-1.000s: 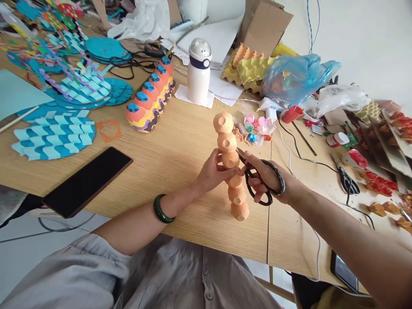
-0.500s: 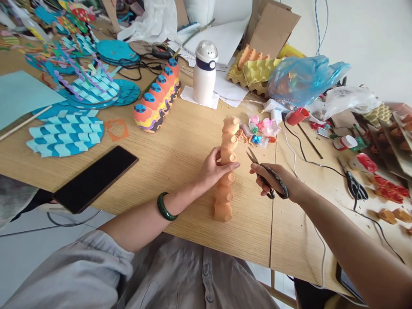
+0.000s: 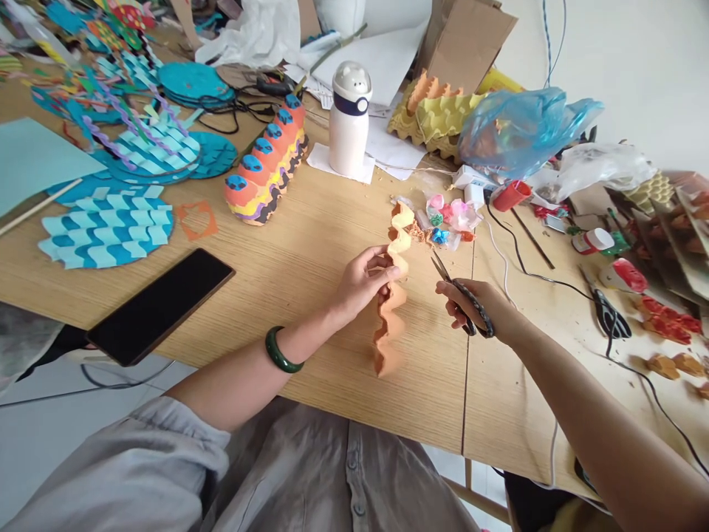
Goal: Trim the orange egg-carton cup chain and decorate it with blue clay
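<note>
Tabletop (image 3: pixel 310 273), scissors (image 3: pixel 473 300), jar (image 3: pixel 592 241) (label (image 3: pixel 581 244) illegible)

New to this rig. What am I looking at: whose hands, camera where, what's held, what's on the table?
No machine here: these are one person's bare hands, seen by a camera worn on their own head, looking forward and down. The left hand holds a bumpy orange strip; the right hand holds black-handled scissors, their blades clear of the strip. On the wooden table are a dark phone, a painted, bumpy craft piece, a white bottle and a blue plastic bag, among other craft clutter.
</note>
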Demonstrator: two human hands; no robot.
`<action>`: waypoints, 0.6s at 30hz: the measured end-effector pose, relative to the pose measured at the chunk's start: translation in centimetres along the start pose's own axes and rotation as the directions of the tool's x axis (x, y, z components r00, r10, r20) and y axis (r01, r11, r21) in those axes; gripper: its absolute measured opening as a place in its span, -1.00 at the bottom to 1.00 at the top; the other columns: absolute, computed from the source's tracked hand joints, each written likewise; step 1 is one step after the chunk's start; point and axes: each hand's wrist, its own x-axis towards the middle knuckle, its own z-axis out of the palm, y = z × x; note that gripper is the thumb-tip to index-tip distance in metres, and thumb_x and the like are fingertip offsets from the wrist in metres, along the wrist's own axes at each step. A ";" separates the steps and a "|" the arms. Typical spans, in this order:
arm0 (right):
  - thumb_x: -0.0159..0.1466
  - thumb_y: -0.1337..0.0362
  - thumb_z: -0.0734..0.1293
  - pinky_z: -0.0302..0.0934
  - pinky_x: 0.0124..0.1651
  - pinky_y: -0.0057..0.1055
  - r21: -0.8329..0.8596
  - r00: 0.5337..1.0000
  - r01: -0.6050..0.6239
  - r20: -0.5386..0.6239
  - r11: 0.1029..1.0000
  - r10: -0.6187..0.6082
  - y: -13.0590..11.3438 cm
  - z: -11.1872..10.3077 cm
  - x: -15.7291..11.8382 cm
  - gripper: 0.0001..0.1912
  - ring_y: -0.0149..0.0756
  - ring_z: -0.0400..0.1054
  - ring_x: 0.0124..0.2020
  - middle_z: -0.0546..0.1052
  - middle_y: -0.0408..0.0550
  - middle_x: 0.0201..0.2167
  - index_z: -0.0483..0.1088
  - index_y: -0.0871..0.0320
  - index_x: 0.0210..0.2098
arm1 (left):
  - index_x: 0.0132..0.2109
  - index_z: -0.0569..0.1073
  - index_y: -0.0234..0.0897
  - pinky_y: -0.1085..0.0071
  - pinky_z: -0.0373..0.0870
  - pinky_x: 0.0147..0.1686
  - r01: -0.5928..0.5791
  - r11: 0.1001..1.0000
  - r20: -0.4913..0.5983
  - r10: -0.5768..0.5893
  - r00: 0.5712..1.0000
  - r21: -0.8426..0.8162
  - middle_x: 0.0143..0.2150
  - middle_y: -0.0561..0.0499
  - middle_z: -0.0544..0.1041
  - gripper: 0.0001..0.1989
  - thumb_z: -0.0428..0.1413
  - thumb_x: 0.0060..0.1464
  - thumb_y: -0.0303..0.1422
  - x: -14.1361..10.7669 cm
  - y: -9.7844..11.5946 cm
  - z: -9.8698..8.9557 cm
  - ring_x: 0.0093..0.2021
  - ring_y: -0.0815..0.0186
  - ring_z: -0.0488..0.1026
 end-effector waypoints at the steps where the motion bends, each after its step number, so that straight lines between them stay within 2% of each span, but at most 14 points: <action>1: 0.24 -0.28 0.36 0.31 -0.45 -0.41 -0.027 1.000 0.016 0.002 1.000 -0.016 0.2 0.1 -0.1 -0.43 -0.41 0.32 -0.56 0.41 -0.16 -0.54 0.43 0.16 -0.33 | 0.01 0.52 -0.28 0.53 0.28 -0.60 -0.002 1.000 -0.015 0.001 1.000 -0.012 -0.26 0.07 0.55 -0.50 0.41 -0.10 -0.26 0.2 0.3 -0.2 -0.58 0.54 0.32; 3: 0.29 -0.22 0.34 0.24 -0.43 -0.41 -0.202 0.997 0.073 -0.018 0.977 -0.078 0.6 0.4 -0.4 -0.50 -0.36 0.34 -0.52 0.44 -0.13 -0.53 0.46 0.13 -0.31 | -0.02 0.56 -0.28 0.55 0.26 -0.60 -0.004 0.998 -0.061 0.001 0.998 -0.055 -0.30 0.09 0.55 -0.53 0.40 -0.13 -0.29 0.6 0.9 -0.6 -0.56 0.54 0.31; 4: 0.32 -0.16 0.33 0.18 -0.42 -0.40 -0.345 0.992 0.106 -0.034 0.933 -0.125 0.7 0.7 -0.6 -0.56 -0.33 0.37 -0.49 0.48 -0.11 -0.51 0.49 0.11 -0.26 | -0.03 0.57 -0.28 0.56 0.24 -0.60 -0.002 0.997 -0.086 -0.005 0.996 -0.083 -0.31 0.10 0.55 -0.53 0.39 -0.14 -0.31 0.9 1.3 -0.8 -0.55 0.53 0.30; 7: 0.37 0.07 0.31 0.01 -0.39 -0.37 -0.732 0.967 0.145 -0.040 0.666 -0.253 1.0 1.5 -1.1 -0.71 -0.19 0.49 -0.34 0.64 -0.05 -0.35 0.52 0.06 -0.04 | -0.06 0.61 -0.27 0.56 0.18 -0.59 0.014 0.987 -0.129 -0.035 0.991 -0.157 -0.38 0.11 0.54 -0.57 0.37 -0.15 -0.31 1.5 2.3 -1.5 -0.54 0.52 0.27; 8: 0.37 0.13 0.30 -0.02 -0.39 -0.36 -0.792 0.962 0.144 -0.028 0.594 -0.270 1.1 1.7 -1.1 -0.70 -0.15 0.52 -0.30 0.67 -0.03 -0.29 0.50 0.06 0.03 | -0.08 0.62 -0.28 0.55 0.18 -0.59 0.022 0.985 -0.121 -0.043 0.992 -0.170 -0.39 0.11 0.53 -0.60 0.35 -0.13 -0.30 1.6 2.6 -1.6 -0.54 0.51 0.27; 10: 0.36 0.21 0.28 -0.04 -0.38 -0.35 -0.837 0.960 0.149 -0.005 0.526 -0.280 1.6 2.0 -1.2 -0.63 -0.10 0.55 -0.25 0.69 0.00 -0.21 0.45 0.10 0.13 | -0.13 0.62 -0.27 0.51 0.22 -0.57 0.052 0.981 -0.071 -0.066 0.995 -0.187 -0.40 0.09 0.53 -0.66 0.32 -0.11 -0.27 1.7 2.9 -1.8 -0.52 0.46 0.30; 14: 0.31 0.26 0.30 0.04 -0.36 -0.34 -0.835 0.951 0.160 -0.013 0.527 -0.308 3.3 2.0 -1.6 -0.60 -0.09 0.57 -0.24 0.69 0.07 -0.18 0.41 0.19 0.12 | -0.21 0.62 -0.24 0.48 0.37 -0.43 0.090 0.977 0.010 -0.090 0.996 -0.195 -0.31 0.03 0.58 -0.75 0.30 -0.08 -0.26 1.6 2.9 -1.9 -0.35 0.36 0.44; 16: 0.31 0.25 0.29 0.07 -0.36 -0.34 -0.822 0.953 0.077 -0.106 0.565 -0.283 4.5 1.9 -2.1 -0.63 -0.08 0.58 -0.24 0.69 0.08 -0.19 0.40 0.18 0.09 | -0.22 0.63 -0.24 0.50 0.39 -0.36 0.085 0.980 0.024 -0.082 0.996 -0.178 -0.28 0.02 0.59 -0.77 0.31 -0.07 -0.25 1.6 2.8 -1.9 -0.27 0.35 0.47; 18: 0.34 0.19 0.27 0.11 -0.35 -0.32 -0.790 0.957 -0.076 -0.230 0.609 -0.179 5.7 1.7 -2.8 -0.66 -0.05 0.59 -0.24 0.69 0.08 -0.20 0.39 0.15 0.07 | -0.22 0.63 -0.24 0.51 0.39 -0.33 0.084 0.982 0.047 -0.077 0.996 -0.172 -0.28 0.02 0.60 -0.76 0.32 -0.06 -0.25 1.5 2.8 -1.8 -0.26 0.35 0.48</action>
